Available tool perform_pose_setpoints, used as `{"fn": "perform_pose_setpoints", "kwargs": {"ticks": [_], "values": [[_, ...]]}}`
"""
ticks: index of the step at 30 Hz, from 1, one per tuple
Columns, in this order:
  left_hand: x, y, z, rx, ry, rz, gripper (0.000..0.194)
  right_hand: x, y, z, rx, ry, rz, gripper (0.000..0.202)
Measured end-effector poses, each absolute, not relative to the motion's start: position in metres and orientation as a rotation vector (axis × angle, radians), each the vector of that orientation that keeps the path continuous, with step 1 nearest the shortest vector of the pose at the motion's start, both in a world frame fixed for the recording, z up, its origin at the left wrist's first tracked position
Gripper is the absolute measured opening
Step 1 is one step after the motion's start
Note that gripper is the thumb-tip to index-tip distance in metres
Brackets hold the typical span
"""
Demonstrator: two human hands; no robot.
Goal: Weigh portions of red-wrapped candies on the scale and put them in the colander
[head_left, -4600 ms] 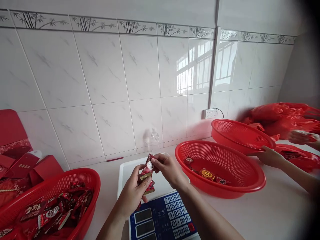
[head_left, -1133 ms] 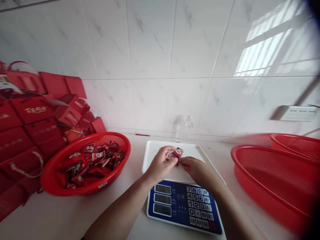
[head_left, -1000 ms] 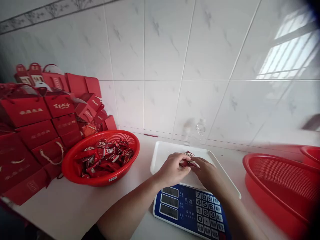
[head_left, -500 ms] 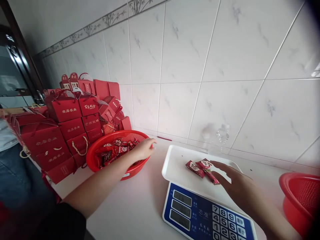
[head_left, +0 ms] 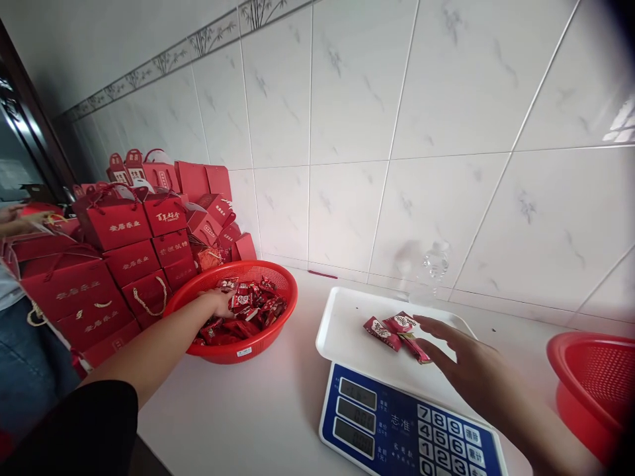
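My left hand (head_left: 218, 303) reaches into a red plastic basket (head_left: 286, 311) full of small red-wrapped candies (head_left: 255, 301). Its fingertips are down among the wrappers, so their grip is hidden. Over the white tray (head_left: 337, 324) of a digital scale, my right hand (head_left: 459, 350) is open, thumb and fingers apart. Just off its fingertips lie a few red candy packets (head_left: 381, 332), bunched together on the tray. The scale's blue keypad panel (head_left: 401, 423) faces me, with three small displays on its left.
Red gift boxes (head_left: 126, 225) are stacked at the left, close behind the basket. Another red basket (head_left: 585, 390) stands at the right edge. A clear plastic bottle (head_left: 435, 268) is by the tiled wall. Another person's hand (head_left: 20, 221) shows at far left.
My left hand has gone from above the candy basket's right rim leftward and down into the candies. My right hand stays by the packets on the tray. The view has shifted slightly.
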State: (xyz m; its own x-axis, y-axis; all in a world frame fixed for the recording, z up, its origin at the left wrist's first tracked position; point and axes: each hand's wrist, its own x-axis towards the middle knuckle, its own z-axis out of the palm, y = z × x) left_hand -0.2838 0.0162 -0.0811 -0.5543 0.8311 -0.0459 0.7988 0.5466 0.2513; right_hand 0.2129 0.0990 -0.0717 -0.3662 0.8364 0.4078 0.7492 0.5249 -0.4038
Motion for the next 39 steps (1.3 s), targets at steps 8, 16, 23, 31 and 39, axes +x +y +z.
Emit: {"fn": "perform_pose_setpoints", "kwargs": {"ticks": [8, 16, 23, 31, 39], "values": [[-0.281, 0.013, -0.07, 1.374, 2.542, 0.225, 0.033, 0.211, 0.092, -0.065, -1.309, -2.196, 0.239, 0.05], [-0.28, 0.023, -0.049, 1.389, 2.357, 0.725, 0.034, 0.217, 0.096, -0.07, -1.337, -2.162, 0.338, 0.052], [-0.271, 0.024, -0.043, 1.42, 2.243, 0.883, 0.037, 0.216, 0.098, -0.071, -1.285, -2.182, 0.289, 0.048], [-0.247, 0.001, -0.05, 1.608, 2.024, 0.254, 0.063, 0.22, 0.1, -0.073, -1.307, -2.191, 0.317, 0.05], [-0.246, -0.002, -0.085, 1.825, 2.143, -0.12, 0.101, 0.217, 0.1, -0.074, -1.348, -2.204, 0.33, 0.049]]}}
